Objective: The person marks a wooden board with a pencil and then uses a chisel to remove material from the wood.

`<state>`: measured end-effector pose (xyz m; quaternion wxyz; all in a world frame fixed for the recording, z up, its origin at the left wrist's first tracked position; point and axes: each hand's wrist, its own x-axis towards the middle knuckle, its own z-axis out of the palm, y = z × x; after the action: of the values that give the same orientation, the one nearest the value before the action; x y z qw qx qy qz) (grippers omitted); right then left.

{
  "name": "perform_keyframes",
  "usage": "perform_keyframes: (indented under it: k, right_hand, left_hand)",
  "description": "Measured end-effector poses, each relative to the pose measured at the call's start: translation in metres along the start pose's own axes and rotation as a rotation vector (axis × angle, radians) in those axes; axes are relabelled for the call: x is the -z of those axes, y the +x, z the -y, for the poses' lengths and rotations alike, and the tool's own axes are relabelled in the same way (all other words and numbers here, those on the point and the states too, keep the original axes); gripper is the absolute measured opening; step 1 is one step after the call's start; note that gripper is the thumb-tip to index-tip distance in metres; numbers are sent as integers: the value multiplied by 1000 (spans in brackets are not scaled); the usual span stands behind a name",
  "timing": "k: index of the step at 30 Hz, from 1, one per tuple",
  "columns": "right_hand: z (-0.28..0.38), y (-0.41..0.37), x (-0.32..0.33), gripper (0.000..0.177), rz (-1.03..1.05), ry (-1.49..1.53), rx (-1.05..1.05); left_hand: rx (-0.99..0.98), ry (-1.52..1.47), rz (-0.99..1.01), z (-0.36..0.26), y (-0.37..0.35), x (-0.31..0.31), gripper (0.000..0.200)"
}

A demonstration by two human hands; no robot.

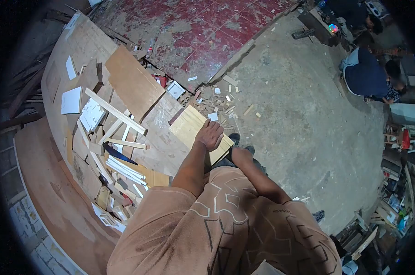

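Note:
A pale wooden board (187,124) lies slanting across the table's near end, towards my body. My left hand (210,135) presses on top of it, the fingers bent at its far edge. At the board's near right corner is my right hand (241,157), closed and turned downward. Its fingers are mostly hidden, and I cannot make out what they hold. Something dark shows between that hand and the board's corner.
The long worktable (157,121) carries a brown plywood sheet (133,82), white strips (125,171), a blue-bladed handsaw (119,154) and offcuts. Wood scraps (225,108) litter the concrete floor. A person in dark clothing (365,73) crouches at the right.

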<state>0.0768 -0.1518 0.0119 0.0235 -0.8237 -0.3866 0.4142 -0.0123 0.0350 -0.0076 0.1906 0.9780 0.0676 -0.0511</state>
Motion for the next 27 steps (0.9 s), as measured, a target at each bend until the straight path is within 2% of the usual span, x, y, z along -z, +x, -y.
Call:
perform_keyframes:
  k: [2, 4, 7, 10, 12, 14, 17, 19, 21, 25, 27]
  right_hand:
    - [-11, -16, -6, 26, -65, 31, 35]
    - [-21, -49, 17, 24, 70, -26, -39]
    - [-18, -97, 51, 25, 113, -111, -95]
    - [-7, -84, 52, 24, 91, -47, -59]
    - [-8, -35, 25, 25, 137, -15, 0]
    - [-2, 1, 7, 26, 40, 3, -1]
    - [-13, -25, 2, 26, -40, 51, 3]
    - [-22, -63, 29, 25, 97, 9, -66]
    - [-25, -94, 50, 24, 146, -51, -42]
    - [21, -96, 85, 23, 36, -8, -103]
    - [40, -69, 82, 23, 23, -90, 118]
  left_hand:
    - [-14, 9, -17, -2, -5, -1, 28]
    - [-13, 1, -22, -2, -1, 3, 29]
    - [-14, -2, -24, -1, -1, 1, 29]
    - [20, -63, 66, -5, 1, 14, 31]
    - [7, -54, 49, -4, -3, 9, 31]
    - [9, -37, 13, -4, 2, 7, 32]
    - [-14, -4, -2, -4, -1, 7, 32]
    - [-6, -1, 24, -4, 0, 10, 32]
    - [-11, -14, -5, -3, 2, 9, 32]
    - [-2, 17, 16, -3, 0, 7, 30]
    - [-7, 10, -13, -1, 0, 7, 30]
